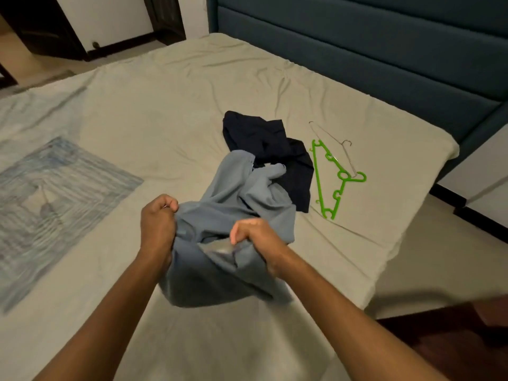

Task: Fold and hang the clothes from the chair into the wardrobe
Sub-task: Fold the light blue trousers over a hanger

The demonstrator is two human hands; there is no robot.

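Note:
A light grey-blue garment (pixel 239 204) is bunched up above the bed, its far end trailing onto the sheet. My left hand (pixel 158 224) grips its left edge with curled fingers. My right hand (pixel 258 240) grips the cloth a little to the right, near an opening where a paler lining shows. A dark navy garment (pixel 269 144) lies crumpled on the bed just beyond. To its right lie a green plastic hanger (pixel 330 177) and a thin wire hanger (pixel 339 145), partly overlapping.
The bed (pixel 165 111) has a beige sheet with a blue striped square pattern (pixel 55 193) at the left. A dark teal padded headboard (pixel 384 50) runs along the right. Floor (pixel 439 257) shows past the bed's right edge; dark furniture (pixel 41 28) stands far left.

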